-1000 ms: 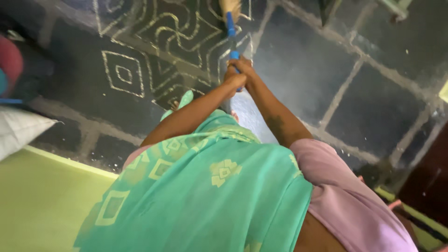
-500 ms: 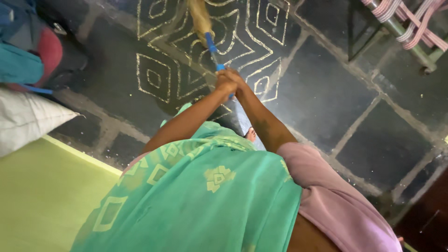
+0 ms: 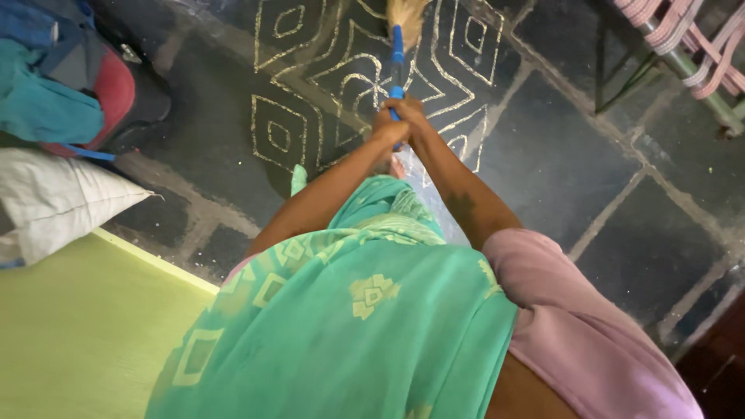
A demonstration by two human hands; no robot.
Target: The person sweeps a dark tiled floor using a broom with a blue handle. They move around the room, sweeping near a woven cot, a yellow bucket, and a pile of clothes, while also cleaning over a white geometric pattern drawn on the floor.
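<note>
Floor (image 3: 559, 147): dark stone slabs with pale, wide joints running diagonally. A chalk-white pattern (image 3: 341, 70) of nested squares and zigzag lines is drawn on the slabs toward the far edge of the floor, slightly left of centre. Fine pale specks lie scattered on the stone, thicker along the joints.

Near-left corner: a flat yellow-green surface (image 3: 70, 334) with a lighter border meets the stone. On its far edge lies a white pillow (image 3: 54, 206). Beyond the pillow, in the far-left corner, a heap of blue, teal and red bags (image 3: 70, 85). Far-right corner: a metal-framed seat with pink and white woven straps (image 3: 683, 46), its thin legs standing on the stone. A dark reddish panel shows at the near-right edge; what it is cannot be told.

The person wears a green patterned drape (image 3: 349, 310) over a pink sleeve (image 3: 574, 326). Both arms reach forward and meet in front of the body.

Grip: left hand (image 3: 386, 130) and right hand (image 3: 411, 120) are together, fingers curled tight round the blue handle of a broom (image 3: 397, 50). The hands touch each other, the right one a little farther up the handle. The handle rises out of the fists toward the far edge of the floor. The straw-coloured bristle head is over the chalk pattern, cut off by the top of the view. Whether the bristles touch the stone cannot be told.
</note>
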